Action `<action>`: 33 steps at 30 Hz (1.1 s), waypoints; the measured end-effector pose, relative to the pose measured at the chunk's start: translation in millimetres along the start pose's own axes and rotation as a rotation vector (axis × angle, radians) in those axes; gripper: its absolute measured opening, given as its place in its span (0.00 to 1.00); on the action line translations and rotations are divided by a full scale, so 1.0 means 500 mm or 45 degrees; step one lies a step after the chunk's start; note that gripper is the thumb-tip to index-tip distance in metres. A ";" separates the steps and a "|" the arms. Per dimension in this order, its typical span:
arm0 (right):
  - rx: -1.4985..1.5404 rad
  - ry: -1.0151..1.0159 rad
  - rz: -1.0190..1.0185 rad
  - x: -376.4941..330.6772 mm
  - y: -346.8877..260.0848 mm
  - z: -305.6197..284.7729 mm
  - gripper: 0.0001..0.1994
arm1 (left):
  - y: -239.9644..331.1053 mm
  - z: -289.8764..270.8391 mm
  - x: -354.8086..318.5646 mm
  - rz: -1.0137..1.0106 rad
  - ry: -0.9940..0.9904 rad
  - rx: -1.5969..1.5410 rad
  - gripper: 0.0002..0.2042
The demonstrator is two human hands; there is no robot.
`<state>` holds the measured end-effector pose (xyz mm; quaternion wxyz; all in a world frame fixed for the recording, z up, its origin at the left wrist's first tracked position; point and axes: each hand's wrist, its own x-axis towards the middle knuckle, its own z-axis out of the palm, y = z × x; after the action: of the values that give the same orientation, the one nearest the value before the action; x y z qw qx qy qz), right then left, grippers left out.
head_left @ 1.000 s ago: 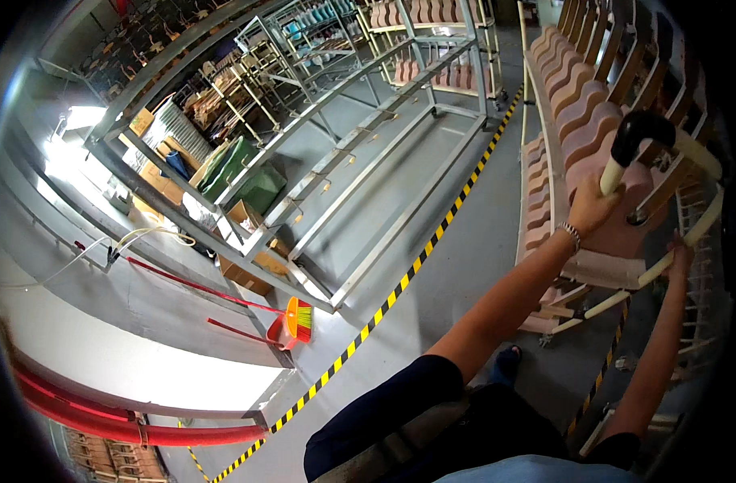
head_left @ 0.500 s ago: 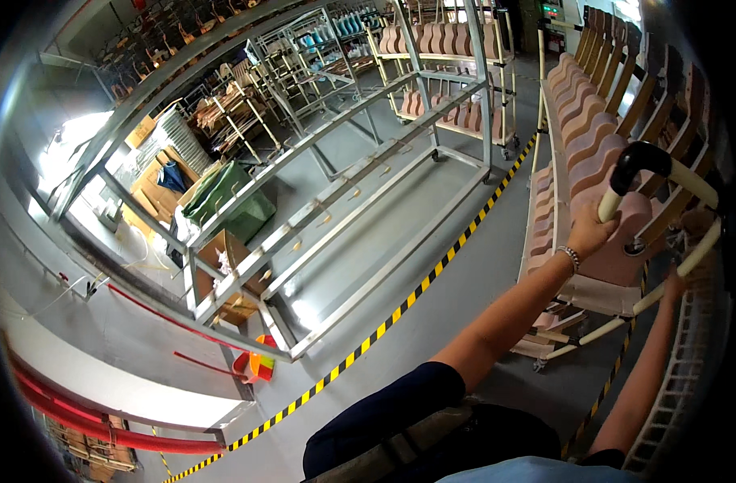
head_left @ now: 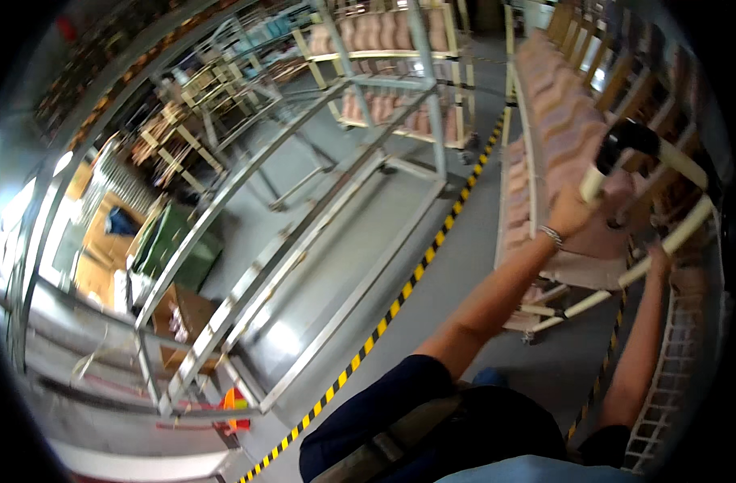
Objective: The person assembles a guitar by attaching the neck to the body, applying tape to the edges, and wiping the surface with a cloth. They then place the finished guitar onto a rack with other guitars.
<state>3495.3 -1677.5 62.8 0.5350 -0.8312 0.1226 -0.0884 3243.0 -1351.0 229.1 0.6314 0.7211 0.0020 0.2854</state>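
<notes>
A wheeled cart of cream tubing [head_left: 587, 307] stands at my right, loaded with a row of unfinished guitars [head_left: 555, 121], pinkish curved bodies with wooden necks leaning to the right. My left hand [head_left: 572, 211] is closed around the cart's upright tube, just below a black elbow joint [head_left: 626, 145]. Lower and farther right, my right hand [head_left: 658, 259] is closed at the cart's slanted cream tube [head_left: 684, 233]; its fingers are partly hidden and blurred. A lower shelf of the cart carries more pinkish bodies [head_left: 514, 209].
Yellow-black floor tape [head_left: 396, 306] runs along the cart's left. Beyond it stands a long grey metal frame [head_left: 303, 262]. Another loaded cart [head_left: 380, 56] is at the back. A green bin [head_left: 175, 245], a cardboard box [head_left: 192, 318] and an orange dustpan [head_left: 236, 406] lie left.
The view has swung, so the metal frame, bin and far cart sit farther left in the picture. Both hands keep their places on the cart. A blue shoe tip shows below.
</notes>
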 end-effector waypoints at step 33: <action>0.466 0.107 0.329 0.666 -0.749 1.052 0.19 | -0.601 -0.266 1.415 -0.018 0.187 -0.020 0.13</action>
<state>4000.3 -1171.5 192.8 0.6783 -0.6932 0.2321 -0.0745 3887.5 -912.4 250.0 0.6372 0.6931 0.0510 0.3331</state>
